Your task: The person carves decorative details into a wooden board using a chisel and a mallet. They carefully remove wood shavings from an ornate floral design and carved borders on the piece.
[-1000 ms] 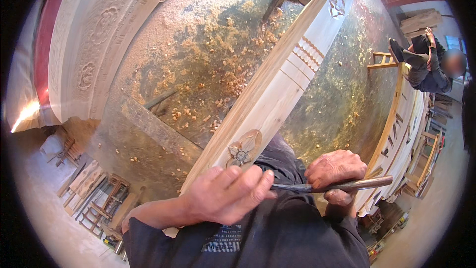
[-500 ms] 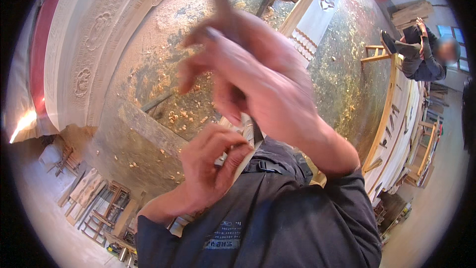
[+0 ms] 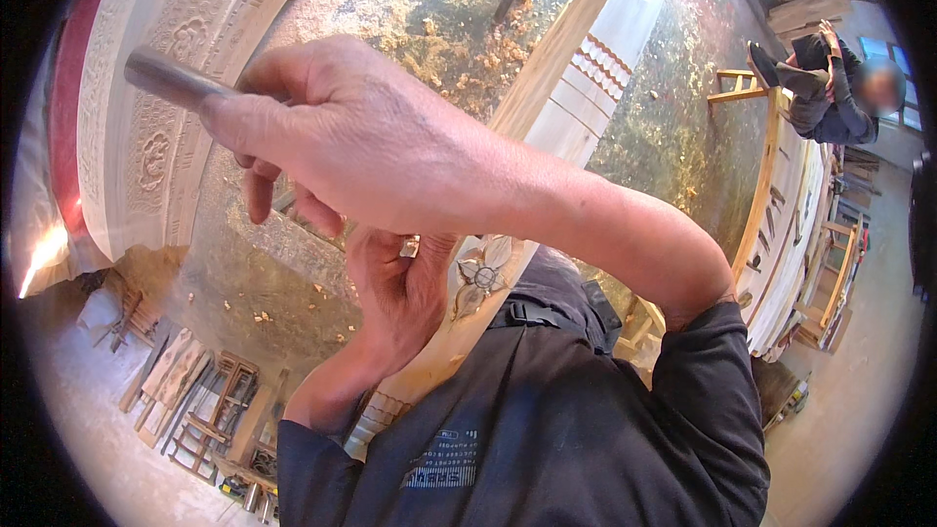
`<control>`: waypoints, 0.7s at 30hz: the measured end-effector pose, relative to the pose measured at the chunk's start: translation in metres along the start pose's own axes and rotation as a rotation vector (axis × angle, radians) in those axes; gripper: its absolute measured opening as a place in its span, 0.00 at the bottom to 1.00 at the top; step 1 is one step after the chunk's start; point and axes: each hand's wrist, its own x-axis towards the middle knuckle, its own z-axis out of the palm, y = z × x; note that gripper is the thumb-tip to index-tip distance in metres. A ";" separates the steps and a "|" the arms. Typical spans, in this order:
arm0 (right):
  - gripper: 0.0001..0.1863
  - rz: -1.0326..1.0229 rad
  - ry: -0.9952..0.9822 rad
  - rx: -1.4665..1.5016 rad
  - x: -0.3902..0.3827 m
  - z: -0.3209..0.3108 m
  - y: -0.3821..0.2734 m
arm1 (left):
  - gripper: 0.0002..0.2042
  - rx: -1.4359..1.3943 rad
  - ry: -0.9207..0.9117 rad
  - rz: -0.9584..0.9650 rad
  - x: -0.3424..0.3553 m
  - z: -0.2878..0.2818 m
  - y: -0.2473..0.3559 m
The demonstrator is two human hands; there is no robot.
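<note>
My right hand [image 3: 322,127] is raised to the left, closed around a dark cylindrical rod [image 3: 171,73] whose blunt end sticks out past the thumb. The rod's other end is hidden by the hand, so I cannot tell what tool it is. Below it, my left hand [image 3: 395,293] is curled beside a long pale wooden board [image 3: 561,107], its fingertips largely covered by my right hand. A shiny metal bit shows at its fingers; I cannot make out what it is. Close to this hand, the board bears a carved flower [image 3: 480,275]; wavy carved bands lie farther up.
A large carved pale panel [image 3: 156,107] stands at the left. Wood shavings [image 3: 498,59] lie scattered over the dark worktop [image 3: 644,137]. Chisel-like tools [image 3: 766,234] lie on a bench at the right, where a person [image 3: 830,88] sits. Wooden stools [image 3: 210,410] stand lower left.
My right hand has swung left and up with the rod, which tipped from upright to pointing left. The board's carved flower has come into sight. My left hand has shifted slightly.
</note>
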 end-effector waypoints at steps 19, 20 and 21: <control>0.39 -0.014 0.224 -0.043 0.006 -0.019 0.021 | 0.08 -0.143 0.054 -0.106 0.018 0.018 0.004; 0.40 0.004 0.234 -0.045 0.006 -0.020 0.020 | 0.07 -0.149 0.051 -0.112 0.019 0.019 0.004; 0.40 0.022 0.243 -0.047 0.005 -0.020 0.019 | 0.07 -0.155 0.048 -0.118 0.019 0.019 0.003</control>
